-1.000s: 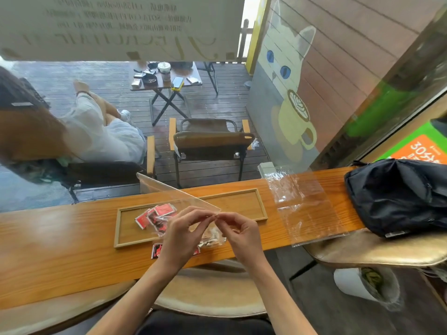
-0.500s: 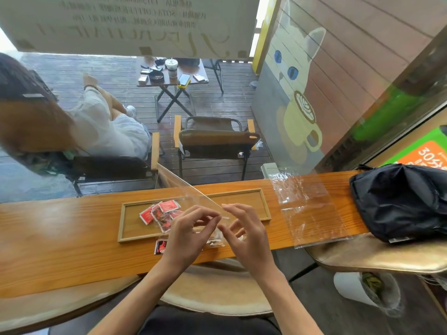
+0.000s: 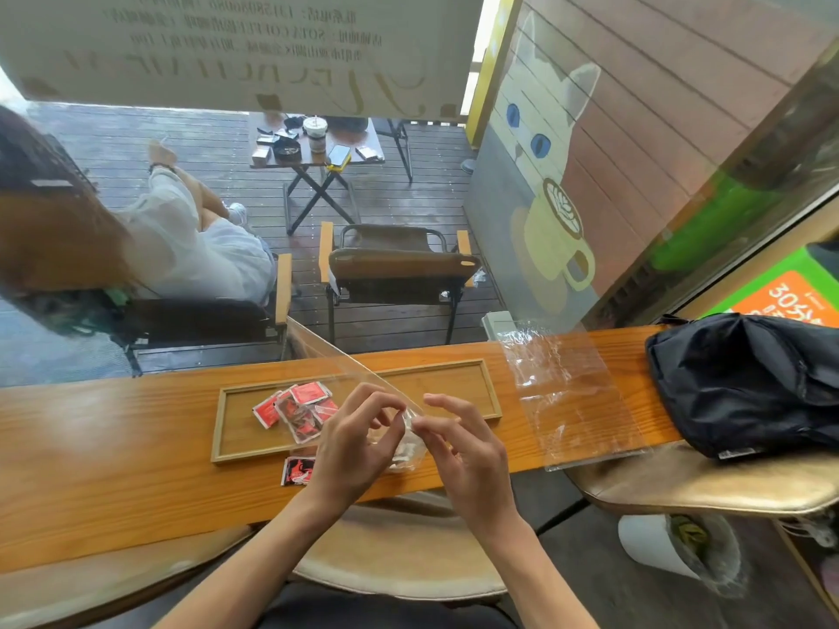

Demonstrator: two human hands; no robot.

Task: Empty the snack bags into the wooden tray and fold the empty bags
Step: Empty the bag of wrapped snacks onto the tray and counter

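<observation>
Long narrow wooden counter (image 3: pixel 113 447) against a café window, deck chairs beyond the glass. Shallow rectangular wooden tray (image 3: pixel 492 392) lying along it, a small heap of red square snack sachets (image 3: pixel 295 408) in its left half; one stray red-and-black sachet (image 3: pixel 298 470) on the counter just outside the tray's near rim. Left hand (image 3: pixel 352 447) and right hand (image 3: pixel 463 444) close together over the near counter edge, fingertips of both pinching a clear plastic snack bag (image 3: pixel 404 440), its far end rising stiffly over the tray. Pale contents apparently left inside, hard to tell.

Probably opening or tipping: better to carry the mouth over the tray's bare right half before letting go, well inside the rim.

Empty flat clear bag (image 3: pixel 576 392) lying right of the tray, overhanging the near edge; black fabric backpack (image 3: pixel 744 383) beyond it. Folding room mostly left of the tray.
</observation>
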